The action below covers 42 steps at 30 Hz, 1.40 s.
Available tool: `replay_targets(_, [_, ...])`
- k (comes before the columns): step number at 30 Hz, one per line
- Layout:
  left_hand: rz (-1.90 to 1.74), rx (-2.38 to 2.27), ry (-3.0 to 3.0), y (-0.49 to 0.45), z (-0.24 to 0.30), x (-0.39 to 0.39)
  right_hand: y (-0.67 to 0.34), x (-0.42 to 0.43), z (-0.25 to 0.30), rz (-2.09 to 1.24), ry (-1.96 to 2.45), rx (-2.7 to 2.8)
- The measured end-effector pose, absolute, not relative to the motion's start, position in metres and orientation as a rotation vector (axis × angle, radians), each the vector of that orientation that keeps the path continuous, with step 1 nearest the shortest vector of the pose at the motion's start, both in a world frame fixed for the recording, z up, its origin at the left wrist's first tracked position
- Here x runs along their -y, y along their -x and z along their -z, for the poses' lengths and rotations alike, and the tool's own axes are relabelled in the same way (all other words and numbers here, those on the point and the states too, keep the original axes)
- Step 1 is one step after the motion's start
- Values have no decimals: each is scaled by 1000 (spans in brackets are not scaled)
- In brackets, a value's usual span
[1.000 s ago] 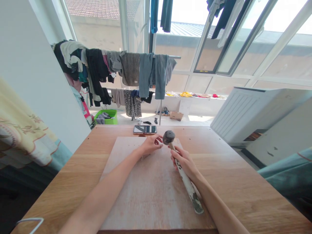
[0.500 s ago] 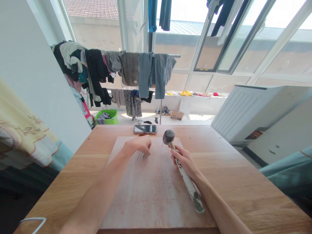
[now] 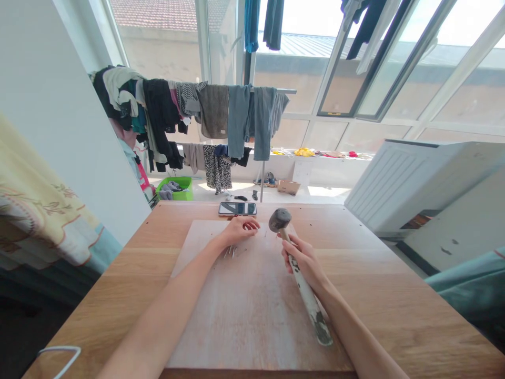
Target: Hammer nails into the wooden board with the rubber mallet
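currently the right hand [image 3: 303, 254] is gripping the pale, worn handle of a mallet [image 3: 304, 290], whose dark head is angling up over the far right part of the board [image 3: 236, 316]. the left hand [image 3: 239, 230] is curling its fingers loosely over the board's far part; whether they are pinching anything, i cannot tell. several thin nails [image 3: 232, 252] are lying just nearer than that hand, and a phone [image 3: 237, 209] is resting on the table [image 3: 374, 273] beyond the board.

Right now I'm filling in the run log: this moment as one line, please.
right hand: holds mallet | left hand: over board, grip unclear | nails: on board | phone: beyond board
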<state>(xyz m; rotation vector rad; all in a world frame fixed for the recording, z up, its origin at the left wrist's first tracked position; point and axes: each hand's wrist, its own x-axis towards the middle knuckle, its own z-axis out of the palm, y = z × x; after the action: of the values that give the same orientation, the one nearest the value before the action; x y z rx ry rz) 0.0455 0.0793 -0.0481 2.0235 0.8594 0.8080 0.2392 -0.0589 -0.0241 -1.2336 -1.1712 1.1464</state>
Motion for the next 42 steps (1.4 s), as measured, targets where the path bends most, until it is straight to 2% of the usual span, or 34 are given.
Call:
replay_targets(11, [-815,-834,-1987,-45,45,-75,-235,60,26,-1171,1205,1209])
replay_targets(20, [-832,-868,-1980,-43,47,-76,-231,43,-6,-1254,1233,1271])
replay_targets(30, [-803,-890,-1985,-43,45,-76,-211,49,23,-1230,1194,1286])
replay_targets(42, [-684,-828,-2084,-41,37,-79,-206,53,22,-1217,1219,1322])
